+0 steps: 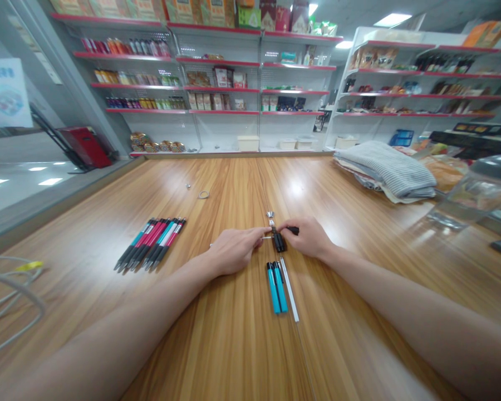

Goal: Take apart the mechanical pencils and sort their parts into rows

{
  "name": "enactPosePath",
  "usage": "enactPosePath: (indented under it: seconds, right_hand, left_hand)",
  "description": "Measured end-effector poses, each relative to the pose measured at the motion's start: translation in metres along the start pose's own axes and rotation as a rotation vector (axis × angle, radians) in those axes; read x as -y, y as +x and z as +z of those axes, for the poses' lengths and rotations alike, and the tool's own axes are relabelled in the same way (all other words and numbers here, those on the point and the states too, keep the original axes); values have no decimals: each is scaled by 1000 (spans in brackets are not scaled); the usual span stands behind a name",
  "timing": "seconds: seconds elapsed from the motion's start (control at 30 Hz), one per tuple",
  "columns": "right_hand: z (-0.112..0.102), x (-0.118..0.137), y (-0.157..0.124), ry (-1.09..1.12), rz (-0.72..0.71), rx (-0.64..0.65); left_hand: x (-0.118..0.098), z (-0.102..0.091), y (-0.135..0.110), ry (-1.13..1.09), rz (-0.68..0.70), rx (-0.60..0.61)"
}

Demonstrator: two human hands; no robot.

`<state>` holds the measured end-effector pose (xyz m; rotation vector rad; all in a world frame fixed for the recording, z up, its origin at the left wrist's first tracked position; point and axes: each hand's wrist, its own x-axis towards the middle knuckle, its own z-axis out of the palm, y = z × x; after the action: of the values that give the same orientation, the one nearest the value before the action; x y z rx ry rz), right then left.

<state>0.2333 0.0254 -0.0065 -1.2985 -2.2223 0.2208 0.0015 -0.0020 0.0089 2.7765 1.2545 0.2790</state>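
Note:
My left hand (237, 249) is closed around a thin white pen refill (267, 238), its tips showing on either side of the hand. The index finger reaches out to small pen parts in the middle. My right hand (308, 236) is closed on a black pen grip (293, 229), partly hidden by the fingers. Between the hands lie black grips (279, 243) side by side, with silver pen tips (270, 214) just beyond them. Closer to me are two turquoise pen barrels (277, 287) and a white refill (290, 289).
Several assembled pens (151, 244) lie in a row at left. A grey ring (204, 195) and a small metal piece (187, 186) lie farther back. Folded striped cloth (386, 167) and a clear jug (470, 189) stand right; a white cable (12, 289) coils at left.

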Motion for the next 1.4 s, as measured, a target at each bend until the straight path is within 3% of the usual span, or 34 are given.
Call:
enactPosePath:
  seconds: [0.53, 0.83, 1.03, 1.4]
  right_hand:
    - [0, 1, -1, 19, 0, 0]
    - [-3, 1, -1, -6, 76, -59]
    - [-13, -4, -3, 9, -4, 78]
    - [-33, -18, 1, 226, -183, 325]
  left_hand:
    - [2, 1, -1, -8, 9, -14]
    - [1, 0, -4, -35, 4, -16]
    - [2, 0, -6, -42, 3, -22]
    - [2, 1, -6, -48, -9, -32]
